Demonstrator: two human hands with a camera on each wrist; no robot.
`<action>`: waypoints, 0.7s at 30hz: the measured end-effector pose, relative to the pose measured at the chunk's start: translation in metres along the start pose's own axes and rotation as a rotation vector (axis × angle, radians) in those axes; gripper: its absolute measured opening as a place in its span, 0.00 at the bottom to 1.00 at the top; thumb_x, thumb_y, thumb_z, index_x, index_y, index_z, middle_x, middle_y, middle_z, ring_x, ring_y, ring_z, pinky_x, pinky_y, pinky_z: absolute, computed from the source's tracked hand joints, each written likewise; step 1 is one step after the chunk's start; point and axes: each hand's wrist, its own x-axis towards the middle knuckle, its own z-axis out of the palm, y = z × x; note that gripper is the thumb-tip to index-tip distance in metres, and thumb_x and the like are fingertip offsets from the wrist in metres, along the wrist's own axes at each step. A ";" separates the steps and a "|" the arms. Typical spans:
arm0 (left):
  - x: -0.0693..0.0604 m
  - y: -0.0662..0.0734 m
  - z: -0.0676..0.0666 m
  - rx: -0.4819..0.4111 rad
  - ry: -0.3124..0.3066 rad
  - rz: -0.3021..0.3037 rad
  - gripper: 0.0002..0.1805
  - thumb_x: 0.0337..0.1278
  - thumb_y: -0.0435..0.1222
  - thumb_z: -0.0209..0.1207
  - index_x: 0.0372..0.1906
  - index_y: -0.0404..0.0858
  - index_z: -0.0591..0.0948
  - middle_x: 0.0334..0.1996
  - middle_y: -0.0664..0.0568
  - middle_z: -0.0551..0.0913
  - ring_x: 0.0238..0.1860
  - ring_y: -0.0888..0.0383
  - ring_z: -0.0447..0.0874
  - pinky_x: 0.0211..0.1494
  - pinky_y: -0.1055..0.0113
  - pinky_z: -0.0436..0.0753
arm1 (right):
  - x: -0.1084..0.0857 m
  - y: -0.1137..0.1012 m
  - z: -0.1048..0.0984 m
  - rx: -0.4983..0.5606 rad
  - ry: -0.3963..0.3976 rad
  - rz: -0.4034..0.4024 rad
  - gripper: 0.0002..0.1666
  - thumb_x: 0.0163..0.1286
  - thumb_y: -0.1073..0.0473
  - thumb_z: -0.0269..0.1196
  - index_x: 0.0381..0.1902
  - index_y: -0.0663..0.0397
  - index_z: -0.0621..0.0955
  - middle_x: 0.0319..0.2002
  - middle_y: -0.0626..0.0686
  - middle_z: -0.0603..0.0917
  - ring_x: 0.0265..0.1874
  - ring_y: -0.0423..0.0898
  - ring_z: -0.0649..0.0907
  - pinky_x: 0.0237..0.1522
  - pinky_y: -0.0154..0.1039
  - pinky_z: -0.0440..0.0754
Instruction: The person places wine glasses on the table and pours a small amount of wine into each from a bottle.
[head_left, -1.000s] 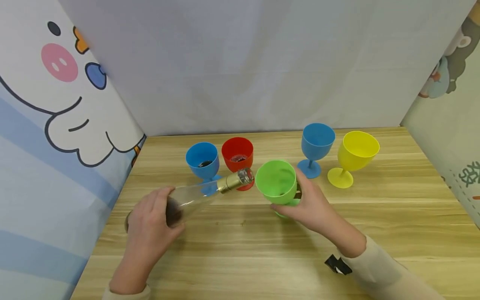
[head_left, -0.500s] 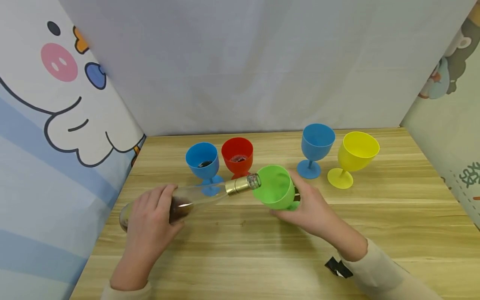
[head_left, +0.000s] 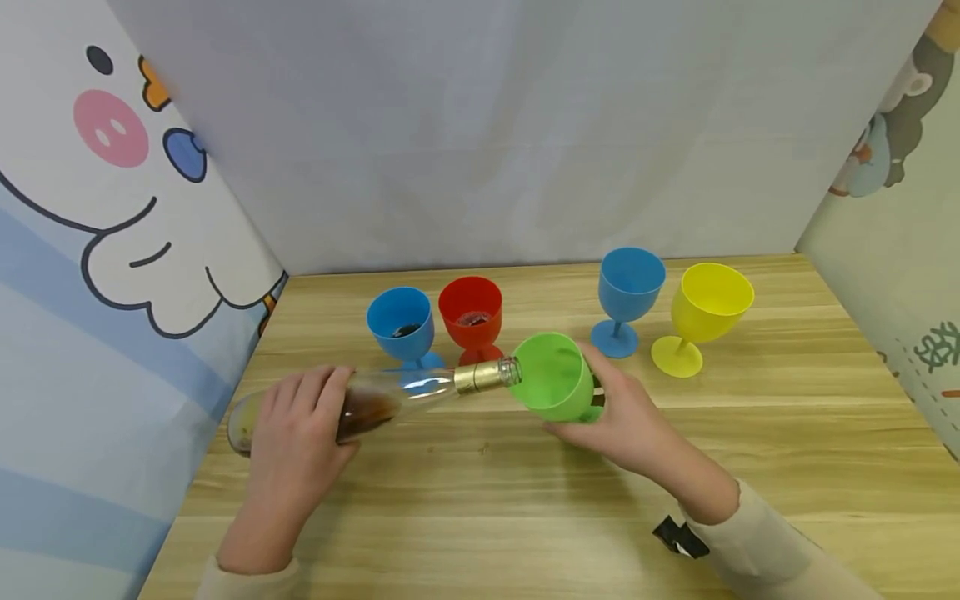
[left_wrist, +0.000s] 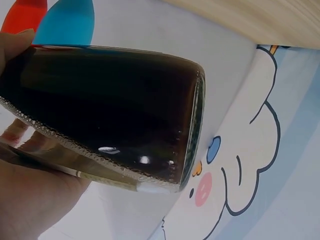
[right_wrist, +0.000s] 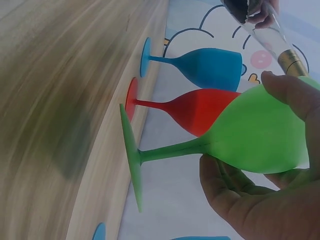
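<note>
Grips a tilted bottle (head_left: 371, 410) in the curled left hand (head_left: 298, 425), with mouth at the rim of a green goblet (head_left: 552, 390). Clasps that goblet's bowl in the curled right hand (head_left: 626, 412).

Back wall (head_left: 480, 125): is standing pale grey with faint creases
Left wall (head_left: 60, 408): is showing a white cartoon creature (head_left: 45, 158) over blue bands (head_left: 45, 283)
Right wall (head_left: 877, 267): is carrying a cartoon figure (head_left: 909, 121) on pale green
Tabletop (head_left: 465, 517): is showing streaked wood grain
Light: is falling softly

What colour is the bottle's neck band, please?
The neck band is gold, shown best in the head view.
</note>
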 end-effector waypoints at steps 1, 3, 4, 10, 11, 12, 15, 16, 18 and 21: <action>0.000 0.000 0.000 0.004 0.002 0.003 0.47 0.15 0.27 0.83 0.57 0.32 0.78 0.49 0.35 0.80 0.47 0.33 0.77 0.51 0.38 0.75 | 0.000 0.000 0.000 -0.001 -0.001 0.001 0.55 0.50 0.60 0.82 0.73 0.33 0.68 0.60 0.45 0.79 0.55 0.49 0.80 0.48 0.50 0.84; 0.001 -0.001 0.000 0.011 0.010 0.008 0.47 0.15 0.27 0.83 0.57 0.32 0.78 0.48 0.36 0.80 0.47 0.33 0.77 0.51 0.38 0.75 | -0.001 0.000 0.000 -0.006 0.000 0.003 0.54 0.50 0.61 0.82 0.72 0.34 0.69 0.60 0.45 0.79 0.54 0.49 0.80 0.48 0.50 0.84; 0.001 -0.002 0.000 0.015 0.014 0.010 0.46 0.15 0.26 0.82 0.56 0.32 0.78 0.48 0.36 0.80 0.46 0.34 0.77 0.50 0.38 0.75 | -0.002 0.000 0.000 -0.008 0.001 0.005 0.54 0.49 0.61 0.82 0.72 0.34 0.69 0.59 0.45 0.79 0.54 0.49 0.80 0.48 0.50 0.84; 0.001 -0.004 -0.001 0.026 0.033 0.020 0.47 0.13 0.25 0.82 0.56 0.34 0.78 0.47 0.37 0.80 0.46 0.34 0.77 0.50 0.39 0.74 | -0.004 0.003 0.001 -0.024 0.003 -0.002 0.54 0.48 0.61 0.83 0.71 0.36 0.70 0.59 0.45 0.79 0.54 0.48 0.80 0.48 0.50 0.83; 0.001 -0.004 -0.001 0.027 0.034 0.022 0.47 0.13 0.25 0.83 0.56 0.34 0.78 0.47 0.37 0.80 0.46 0.34 0.76 0.50 0.38 0.74 | -0.004 0.004 0.001 -0.026 0.003 -0.004 0.54 0.48 0.60 0.83 0.71 0.36 0.70 0.59 0.45 0.79 0.54 0.48 0.80 0.48 0.50 0.83; 0.001 -0.004 -0.001 0.031 0.033 0.024 0.47 0.13 0.25 0.83 0.56 0.34 0.78 0.47 0.37 0.80 0.46 0.34 0.76 0.51 0.39 0.74 | -0.004 0.004 0.001 -0.028 0.003 -0.007 0.53 0.48 0.60 0.83 0.71 0.36 0.71 0.59 0.45 0.79 0.54 0.48 0.80 0.48 0.50 0.83; 0.002 -0.004 -0.002 0.045 0.028 0.032 0.46 0.14 0.24 0.82 0.56 0.34 0.78 0.48 0.37 0.80 0.47 0.34 0.76 0.52 0.39 0.74 | -0.005 0.005 0.001 -0.030 -0.002 -0.012 0.54 0.48 0.61 0.83 0.71 0.37 0.70 0.58 0.45 0.79 0.54 0.48 0.80 0.48 0.49 0.83; 0.003 -0.004 -0.002 0.051 0.028 0.035 0.46 0.15 0.24 0.82 0.56 0.34 0.78 0.48 0.37 0.80 0.47 0.34 0.76 0.52 0.39 0.74 | -0.005 0.005 0.001 -0.032 -0.004 -0.012 0.54 0.48 0.61 0.83 0.71 0.38 0.70 0.59 0.45 0.79 0.54 0.48 0.80 0.48 0.49 0.83; 0.003 -0.004 -0.002 0.060 0.027 0.040 0.45 0.16 0.24 0.81 0.56 0.34 0.78 0.48 0.37 0.80 0.47 0.34 0.76 0.52 0.39 0.74 | -0.004 0.004 0.001 -0.032 -0.007 -0.010 0.54 0.48 0.61 0.83 0.71 0.39 0.70 0.59 0.45 0.79 0.54 0.48 0.81 0.48 0.49 0.84; 0.004 -0.004 -0.003 0.069 0.026 0.048 0.45 0.17 0.24 0.81 0.56 0.34 0.78 0.48 0.36 0.80 0.47 0.34 0.76 0.52 0.39 0.74 | -0.004 0.004 0.002 -0.036 -0.008 -0.019 0.54 0.48 0.61 0.83 0.71 0.39 0.71 0.59 0.45 0.79 0.54 0.48 0.80 0.48 0.48 0.84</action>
